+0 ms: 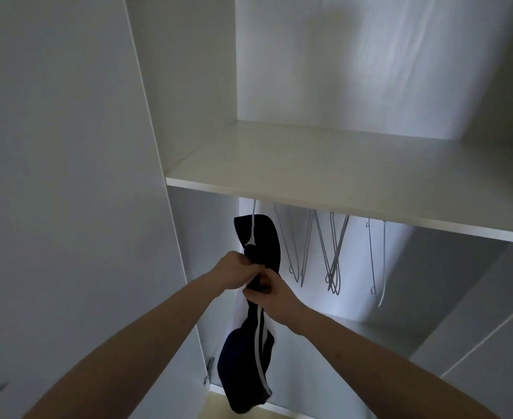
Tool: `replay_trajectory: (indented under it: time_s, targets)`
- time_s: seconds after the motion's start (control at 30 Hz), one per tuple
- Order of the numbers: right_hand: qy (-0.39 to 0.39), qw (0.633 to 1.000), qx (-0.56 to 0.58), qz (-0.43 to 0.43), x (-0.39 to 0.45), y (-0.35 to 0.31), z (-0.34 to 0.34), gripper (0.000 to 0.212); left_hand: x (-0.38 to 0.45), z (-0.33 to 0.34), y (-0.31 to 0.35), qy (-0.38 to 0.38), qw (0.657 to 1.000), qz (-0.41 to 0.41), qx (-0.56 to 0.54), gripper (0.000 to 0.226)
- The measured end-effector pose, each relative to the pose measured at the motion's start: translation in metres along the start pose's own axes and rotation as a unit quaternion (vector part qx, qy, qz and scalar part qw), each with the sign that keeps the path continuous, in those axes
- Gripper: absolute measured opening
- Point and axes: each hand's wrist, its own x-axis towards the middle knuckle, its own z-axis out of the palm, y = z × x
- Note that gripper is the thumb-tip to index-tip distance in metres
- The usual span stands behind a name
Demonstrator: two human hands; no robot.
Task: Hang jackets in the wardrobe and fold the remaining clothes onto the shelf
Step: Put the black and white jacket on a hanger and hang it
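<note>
Two hands, my left (pixel 237 271) and right (pixel 272 293), pinch the limp dark striped jacket (pixel 250 334) hanging on a thin white hanger (pixel 253 225) beneath the smooth white shelf (pixel 325 170).

No readable text, label, brand, number or sign appears anywhere in the view. The dark jacket (pixel 249 297) shows only plain white stripes, no lettering, and the white wardrobe (pixel 188 86) panels and shelf (pixel 309 182) are blank.
</note>
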Motion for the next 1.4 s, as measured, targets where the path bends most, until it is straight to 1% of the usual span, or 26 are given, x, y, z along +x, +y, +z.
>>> replay_trajectory:
  time_s: [0.07,0.1,0.17,0.23,0.3,0.37,0.43,0.57,0.63,0.77,0.9,0.97,1.03,1.1,1.17,1.27,1.33,1.4]
  targets:
    - [-0.006,1.000,0.006,-0.012,0.011,-0.003,0.003,0.040,0.016,-0.008,-0.001,0.012,1.000,0.016,0.001,0.025]
    - [-0.010,1.000,0.002,-0.028,0.016,-0.004,0.003,0.047,0.024,-0.011,-0.002,0.030,0.999,0.024,0.005,0.024]
    - [-0.016,0.998,-0.019,-0.063,0.028,-0.006,0.002,0.059,0.040,-0.018,-0.005,0.079,0.996,0.038,0.026,0.029]
    - [0.004,0.997,-0.037,-0.073,0.041,-0.007,-0.004,0.059,0.056,-0.022,-0.005,0.120,0.991,0.051,0.042,0.030]
    - [0.061,0.996,-0.051,-0.051,0.052,-0.004,-0.012,0.054,0.071,-0.027,-0.003,0.140,0.988,0.057,0.043,0.021]
    - [0.121,0.989,-0.080,-0.019,0.062,0.005,-0.022,0.052,0.086,-0.030,-0.002,0.149,0.987,0.063,0.021,0.017]
    - [0.164,0.980,-0.116,0.007,0.070,0.015,-0.034,0.055,0.100,-0.033,-0.001,0.158,0.985,0.070,0.002,0.018]
    - [0.211,0.957,-0.194,0.039,0.088,0.030,-0.054,0.066,0.128,-0.036,0.001,0.159,0.983,0.094,0.003,0.023]
    - [0.216,0.950,-0.217,0.054,0.097,0.037,-0.060,0.068,0.141,-0.036,0.000,0.156,0.982,0.104,0.003,0.027]
    - [0.203,0.943,-0.254,0.076,0.118,0.045,-0.065,0.071,0.165,-0.035,0.000,0.158,0.979,0.130,0.006,0.027]
    - [0.209,0.936,-0.267,0.095,0.138,0.050,-0.064,0.073,0.190,-0.031,-0.005,0.145,0.982,0.115,0.024,0.026]
    - [0.217,0.932,-0.268,0.112,0.144,0.052,-0.062,0.071,0.201,-0.029,-0.012,0.135,0.985,0.102,0.039,0.021]
    - [0.222,0.928,-0.271,0.125,0.149,0.056,-0.060,0.066,0.208,-0.026,-0.020,0.128,0.986,0.095,0.051,0.021]
    - [0.229,0.931,-0.252,0.134,0.154,0.060,-0.058,0.056,0.214,-0.023,-0.027,0.127,0.986,0.091,0.056,0.022]
    - [0.236,0.934,-0.231,0.140,0.156,0.062,-0.057,0.042,0.217,-0.020,-0.029,0.123,0.986,0.096,0.061,0.027]
    - [0.245,0.944,-0.175,0.134,0.156,0.061,-0.055,0.023,0.218,-0.018,-0.030,0.110,0.985,0.106,0.075,0.026]
    - [0.246,0.950,-0.151,0.116,0.153,0.056,-0.051,0.019,0.217,-0.020,-0.029,0.108,0.985,0.098,0.088,0.027]
    - [0.253,0.949,-0.166,0.090,0.149,0.050,-0.047,0.019,0.215,-0.022,-0.030,0.110,0.986,0.085,0.087,0.032]
